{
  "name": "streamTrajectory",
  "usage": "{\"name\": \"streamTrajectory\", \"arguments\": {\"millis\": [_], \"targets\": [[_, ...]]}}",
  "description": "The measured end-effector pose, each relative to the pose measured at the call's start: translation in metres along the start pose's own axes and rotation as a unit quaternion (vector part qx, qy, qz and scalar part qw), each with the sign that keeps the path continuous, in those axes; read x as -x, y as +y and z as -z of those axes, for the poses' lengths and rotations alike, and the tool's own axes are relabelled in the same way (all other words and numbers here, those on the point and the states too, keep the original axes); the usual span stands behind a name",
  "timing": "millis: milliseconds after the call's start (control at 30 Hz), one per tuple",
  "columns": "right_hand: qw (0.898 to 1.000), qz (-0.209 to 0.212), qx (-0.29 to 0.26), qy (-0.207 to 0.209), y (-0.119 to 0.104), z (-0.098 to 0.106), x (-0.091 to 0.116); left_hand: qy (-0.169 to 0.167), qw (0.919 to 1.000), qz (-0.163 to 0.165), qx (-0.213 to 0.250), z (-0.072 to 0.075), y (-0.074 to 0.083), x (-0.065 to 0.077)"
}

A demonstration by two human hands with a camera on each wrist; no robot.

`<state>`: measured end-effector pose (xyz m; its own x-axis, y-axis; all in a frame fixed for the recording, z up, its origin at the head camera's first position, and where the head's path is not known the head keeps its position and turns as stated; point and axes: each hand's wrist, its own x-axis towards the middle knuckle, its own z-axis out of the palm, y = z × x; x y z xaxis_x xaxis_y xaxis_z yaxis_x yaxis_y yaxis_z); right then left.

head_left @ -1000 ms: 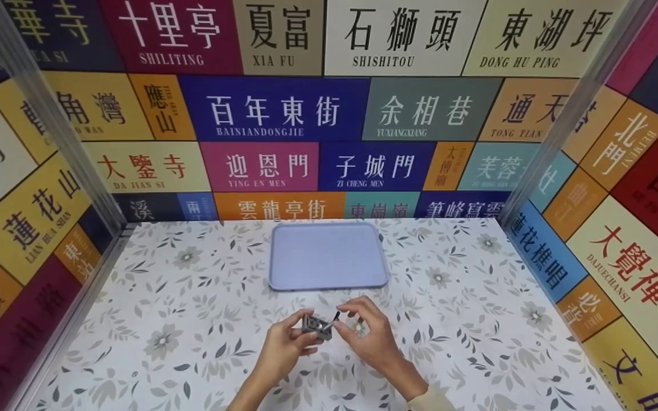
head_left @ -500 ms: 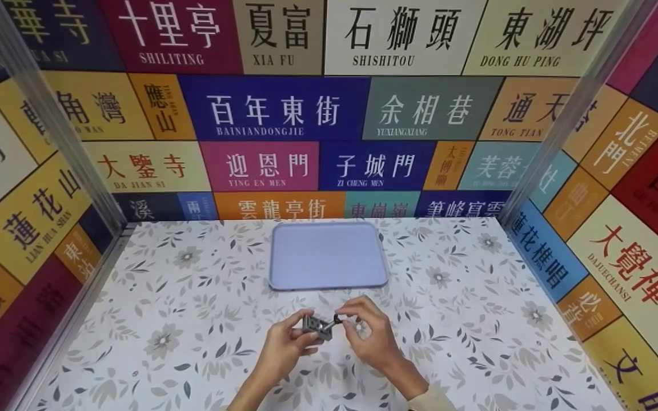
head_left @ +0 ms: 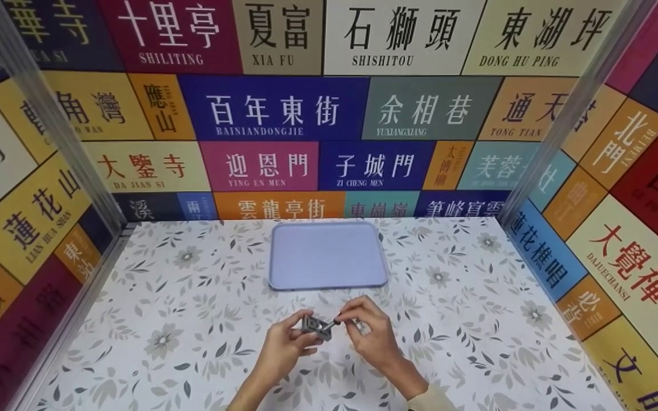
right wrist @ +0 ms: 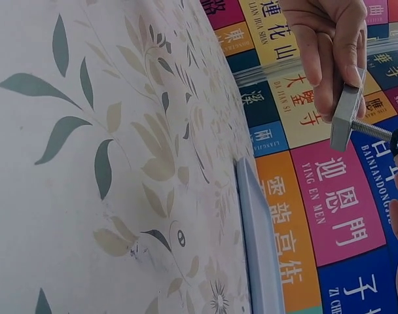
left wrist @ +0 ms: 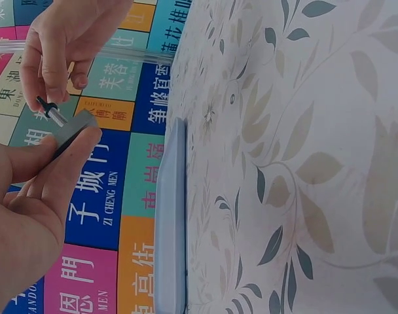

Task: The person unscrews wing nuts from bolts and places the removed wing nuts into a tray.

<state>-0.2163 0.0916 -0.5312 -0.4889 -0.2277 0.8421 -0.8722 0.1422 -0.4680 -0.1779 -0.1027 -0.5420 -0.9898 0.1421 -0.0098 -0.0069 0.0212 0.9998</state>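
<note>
My left hand [head_left: 282, 345] grips a small grey metal block [head_left: 311, 324] between thumb and fingers, above the table. A threaded screw [right wrist: 370, 129] sticks out of the side of the block facing my right hand. Its black head [left wrist: 47, 106] stands well apart from the block, with bare thread between them. My right hand [head_left: 376, 339] pinches that black head with its fingertips, seen in the head view. How deep the screw sits in the block cannot be made out. In the right wrist view, most of the right hand is out of frame.
A light purple tray [head_left: 329, 257] lies farther back on the table, beyond both hands. The table [head_left: 203, 319] has a white cover with leaves and flowers. Colourful sign-covered walls [head_left: 275, 108] stand behind it and at both sides.
The right hand's fingertips have shifted slightly around the black head, which has turned and points a different way. The left hand and the block have stayed in place.
</note>
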Motion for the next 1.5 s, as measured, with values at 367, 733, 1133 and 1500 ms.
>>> {"name": "streamTrajectory", "arguments": {"millis": [367,733,1133,1500], "targets": [[1.000,-0.009,-0.014,-0.003,0.002,0.001,-0.001,0.002,1.0000,0.000,0.000,0.000,0.001,0.000],[1.000,-0.011,0.013,0.017,0.000,0.001,-0.001,0.004,1.0000,0.001,0.002,-0.001,0.001,0.001],[0.991,-0.124,0.039,-0.039,0.027,0.001,0.027,0.005,0.9999,0.008,-0.005,0.002,0.001,0.000],[0.996,-0.062,0.021,-0.054,0.028,0.002,0.024,0.012,0.9998,0.012,-0.006,0.001,0.002,0.001]]}}
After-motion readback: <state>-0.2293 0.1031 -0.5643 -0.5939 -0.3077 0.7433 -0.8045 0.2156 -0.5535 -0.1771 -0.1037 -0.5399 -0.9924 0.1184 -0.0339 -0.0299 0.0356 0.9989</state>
